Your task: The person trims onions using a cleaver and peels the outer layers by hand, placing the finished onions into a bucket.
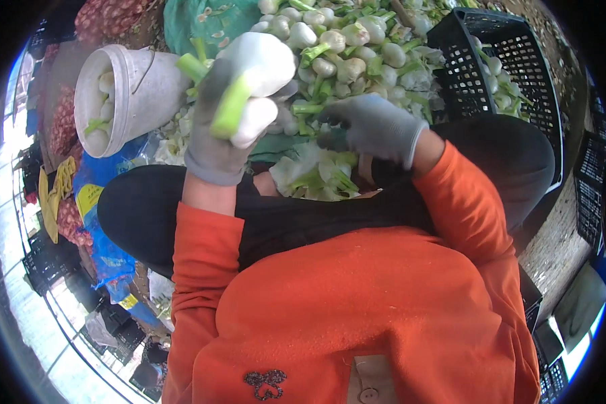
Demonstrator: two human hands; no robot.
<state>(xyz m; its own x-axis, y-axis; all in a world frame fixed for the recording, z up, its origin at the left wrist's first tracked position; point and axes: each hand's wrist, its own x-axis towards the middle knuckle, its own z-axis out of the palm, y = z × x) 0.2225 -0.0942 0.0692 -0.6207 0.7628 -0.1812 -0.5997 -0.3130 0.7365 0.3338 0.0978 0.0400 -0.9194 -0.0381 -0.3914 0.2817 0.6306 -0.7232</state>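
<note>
My left hand [209,151], in a grey glove, is raised holding white bulbs that look like fresh garlic, with cut green stalks. The large bulb [262,63] is uppermost, a smaller bulb [256,118] below it, and one thick green stalk [231,108] points toward me. My right hand [376,123], gloved too, is low at the near edge of the bulb pile [351,68], its fingers curled beside a green stalk [307,108]. Whether those fingers grip the stalk is hidden. Loose pale leaves and peelings [318,171] lie between my legs.
A tilted white bucket [146,96] with bulbs inside stands at left. At right, a black plastic crate [467,65] holds more bulbs. Behind are a green sack [197,22] and a red net sack [106,20]. Blue plastic sheeting [108,247] lies beside my left knee.
</note>
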